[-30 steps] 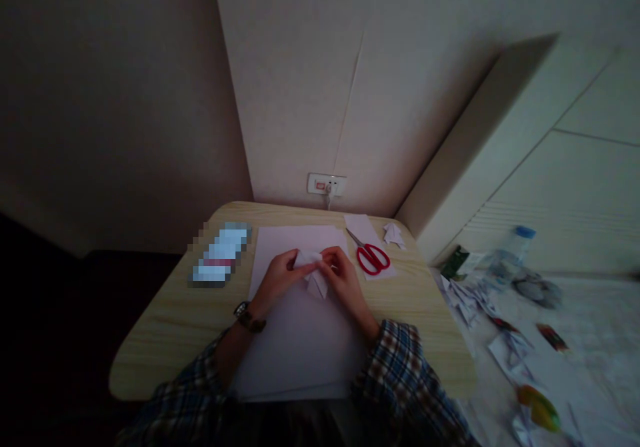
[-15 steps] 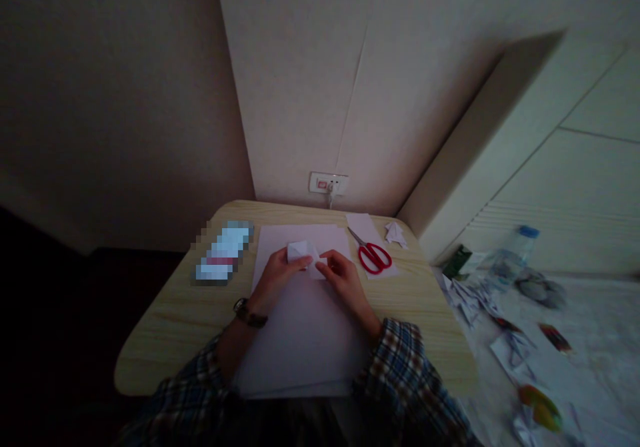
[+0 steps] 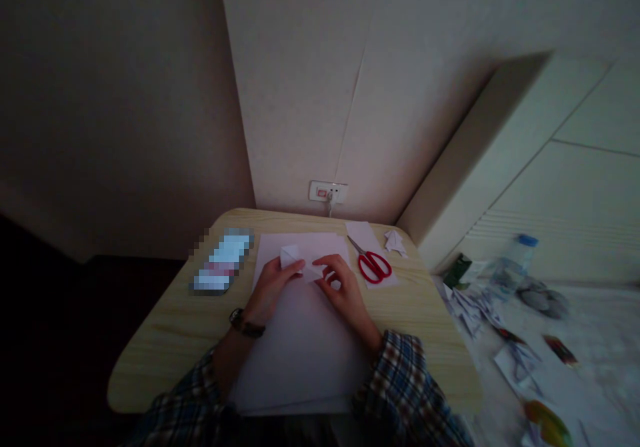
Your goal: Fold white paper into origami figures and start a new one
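A small folded white paper piece (image 3: 300, 263) lies on a large white sheet (image 3: 300, 340) on the wooden table (image 3: 165, 340). My left hand (image 3: 270, 287), with a watch on the wrist, pinches the piece's left side. From the right, my right hand (image 3: 340, 287) presses its fingertips on the piece's other end. Both hands have their fingers closed on the paper.
Red-handled scissors (image 3: 373, 267) lie on a paper strip right of my hands, with a folded paper figure (image 3: 395, 240) behind them. A blurred flat object (image 3: 220, 267) sits at the left. A wall socket (image 3: 327, 191) is behind the table. Paper scraps (image 3: 470, 300) and a bottle (image 3: 510, 267) lie at right.
The folded piece has been turned and laid flatter on the sheet, shifting slightly left. Both hands stayed on it.
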